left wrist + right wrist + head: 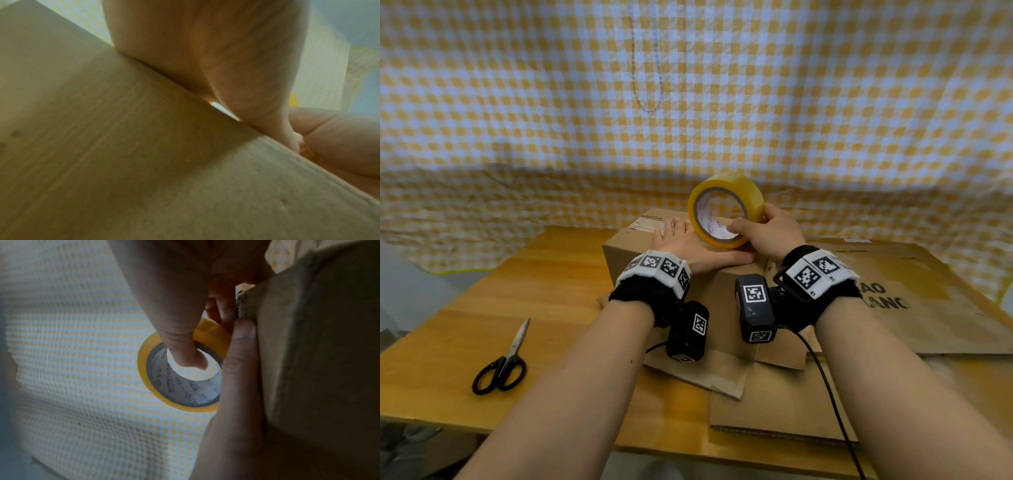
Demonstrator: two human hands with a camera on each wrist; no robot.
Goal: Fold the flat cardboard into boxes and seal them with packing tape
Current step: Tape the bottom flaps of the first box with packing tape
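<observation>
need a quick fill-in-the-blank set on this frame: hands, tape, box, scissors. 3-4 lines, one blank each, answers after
1. The right hand holds the roll of ____.
2. The left hand lies flat on top of the ____.
3. The scissors lie on the table with ____ handles.
4. The tape roll's colour is ____.

Missing words: tape; box; black; yellow

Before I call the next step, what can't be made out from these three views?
- Top seam of the box: head view, covered by the left hand and tape roll.
- Tape's free end: too small in the head view; right wrist view hidden by right hand.
- Left wrist view: blurred, filled by cardboard and palm.
</observation>
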